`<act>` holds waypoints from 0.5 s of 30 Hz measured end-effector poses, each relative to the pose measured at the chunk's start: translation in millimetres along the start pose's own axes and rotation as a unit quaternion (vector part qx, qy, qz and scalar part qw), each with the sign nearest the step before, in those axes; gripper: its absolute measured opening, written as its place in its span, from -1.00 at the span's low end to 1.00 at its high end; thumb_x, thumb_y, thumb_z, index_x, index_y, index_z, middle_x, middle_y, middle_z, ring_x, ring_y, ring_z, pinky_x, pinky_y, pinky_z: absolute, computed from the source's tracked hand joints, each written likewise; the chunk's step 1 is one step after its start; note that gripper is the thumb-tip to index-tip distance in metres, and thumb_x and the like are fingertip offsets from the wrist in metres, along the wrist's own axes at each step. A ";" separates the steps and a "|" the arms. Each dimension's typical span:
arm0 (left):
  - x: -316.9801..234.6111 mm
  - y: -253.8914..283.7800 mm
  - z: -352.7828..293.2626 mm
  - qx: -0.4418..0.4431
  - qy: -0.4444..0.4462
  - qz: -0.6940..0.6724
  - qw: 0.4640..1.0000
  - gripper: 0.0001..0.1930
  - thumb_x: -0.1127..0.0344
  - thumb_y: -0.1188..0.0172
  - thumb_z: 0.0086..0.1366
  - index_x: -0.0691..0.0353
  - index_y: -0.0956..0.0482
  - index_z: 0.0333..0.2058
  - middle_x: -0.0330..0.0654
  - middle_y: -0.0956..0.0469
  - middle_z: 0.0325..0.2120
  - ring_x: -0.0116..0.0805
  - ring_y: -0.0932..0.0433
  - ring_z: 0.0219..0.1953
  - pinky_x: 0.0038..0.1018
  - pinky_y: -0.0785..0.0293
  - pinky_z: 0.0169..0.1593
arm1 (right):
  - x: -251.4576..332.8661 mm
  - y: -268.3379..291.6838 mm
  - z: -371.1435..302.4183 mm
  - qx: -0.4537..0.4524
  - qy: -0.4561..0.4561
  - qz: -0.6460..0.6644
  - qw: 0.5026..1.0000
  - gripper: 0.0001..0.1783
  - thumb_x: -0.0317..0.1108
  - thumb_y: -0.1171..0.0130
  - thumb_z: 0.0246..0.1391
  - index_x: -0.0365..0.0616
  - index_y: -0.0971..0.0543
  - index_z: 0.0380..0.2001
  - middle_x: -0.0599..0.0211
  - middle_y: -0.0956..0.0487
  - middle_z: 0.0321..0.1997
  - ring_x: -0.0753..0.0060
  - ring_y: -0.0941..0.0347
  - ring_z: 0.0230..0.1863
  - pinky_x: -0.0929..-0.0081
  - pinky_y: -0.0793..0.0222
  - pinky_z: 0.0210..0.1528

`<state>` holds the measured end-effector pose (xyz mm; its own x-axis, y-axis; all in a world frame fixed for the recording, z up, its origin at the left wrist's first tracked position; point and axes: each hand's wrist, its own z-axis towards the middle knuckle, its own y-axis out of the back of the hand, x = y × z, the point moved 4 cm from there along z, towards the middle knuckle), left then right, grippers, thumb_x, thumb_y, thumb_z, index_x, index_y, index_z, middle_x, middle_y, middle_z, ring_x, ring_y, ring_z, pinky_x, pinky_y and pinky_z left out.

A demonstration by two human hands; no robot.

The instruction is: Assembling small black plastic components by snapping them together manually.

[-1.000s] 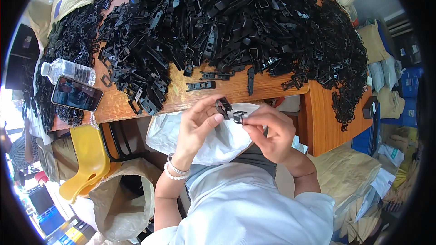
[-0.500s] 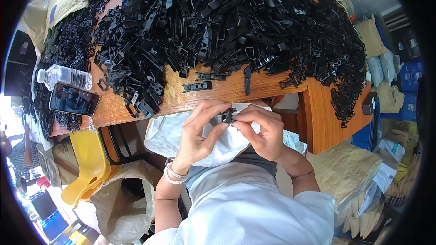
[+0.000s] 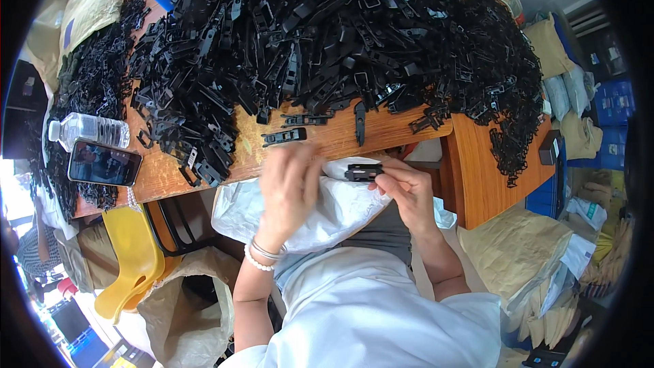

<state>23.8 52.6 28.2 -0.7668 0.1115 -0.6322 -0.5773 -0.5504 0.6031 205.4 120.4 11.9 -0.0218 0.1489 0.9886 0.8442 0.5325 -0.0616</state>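
My right hand (image 3: pixel 407 194) pinches a black plastic clip-like part (image 3: pixel 361 172) between thumb and fingers, above a white sack (image 3: pixel 306 211) across my lap. My left hand (image 3: pixel 289 184), smeared by motion, is at the table's front edge, just below a loose black part (image 3: pixel 285 136) lying on the wood. Whether its fingers hold anything does not show. Close by lie another long black part (image 3: pixel 306 119) and an upright-pointing one (image 3: pixel 360 124).
A large heap of black plastic parts (image 3: pixel 327 34) covers most of the wooden table (image 3: pixel 252 157). At the left are a water bottle (image 3: pixel 92 131) and a phone (image 3: pixel 104 162). Below stand a yellow chair (image 3: pixel 129 252) and an open paper sack (image 3: pixel 184 324). More sacks (image 3: pixel 511 252) are at right.
My left hand has let go of the part and moved up and left to the table edge. My right hand keeps the part, now shifted slightly right. The view has shifted a little.
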 end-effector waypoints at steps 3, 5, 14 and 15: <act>16.8 2.0 10.5 -0.013 0.020 0.134 0.991 -0.73 0.49 -0.24 -0.01 0.34 -0.48 -0.27 -0.08 -0.39 -0.38 -0.17 -0.41 -0.38 -0.33 -0.36 -0.36 | 1.8 14.4 -2.7 -0.035 0.011 0.008 0.999 -0.86 -0.58 -0.08 0.02 -0.48 -0.54 -0.36 0.20 -0.52 -0.40 0.48 -0.47 -0.42 0.66 -0.35 -0.39; 11.6 1.6 14.0 -0.010 0.012 0.144 0.989 -0.74 0.48 -0.23 0.00 0.35 -0.48 -0.28 -0.09 -0.39 -0.37 -0.19 -0.41 -0.38 -0.33 -0.36 -0.36 | -0.1 22.5 -4.0 -0.083 0.007 0.034 0.996 -0.86 -0.57 -0.10 0.01 -0.48 -0.52 -0.36 0.16 -0.54 -0.46 0.51 -0.45 -0.45 0.64 -0.37 -0.38; -12.3 -65.4 45.8 0.200 -0.149 0.148 0.957 -0.64 0.56 -0.11 -0.09 0.28 -0.48 -0.21 -0.13 -0.32 -0.39 -0.28 -0.42 -0.35 -0.51 -0.41 -0.44 | -5.4 43.6 -9.6 -0.127 0.033 0.090 0.987 -0.89 -0.54 -0.09 0.03 -0.38 -0.52 -0.37 0.25 -0.48 -0.32 0.54 -0.36 -0.42 0.65 -0.27 -0.39; -11.7 -66.3 46.0 0.201 -0.164 0.154 0.953 -0.63 0.53 -0.10 -0.09 0.28 -0.47 -0.20 -0.14 -0.29 -0.40 -0.28 -0.40 -0.36 -0.50 -0.41 -0.43 | -7.7 45.6 -11.4 -0.134 0.025 0.097 0.986 -0.90 -0.54 -0.08 0.04 -0.37 -0.52 -0.37 0.25 -0.48 -0.32 0.55 -0.35 -0.42 0.65 -0.25 -0.40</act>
<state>58.2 125.9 18.0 -0.9258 0.2853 -0.2481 -0.3205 -0.2440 0.9153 250.2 134.0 3.0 0.1750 0.1826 0.9675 0.9412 0.2575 -0.2188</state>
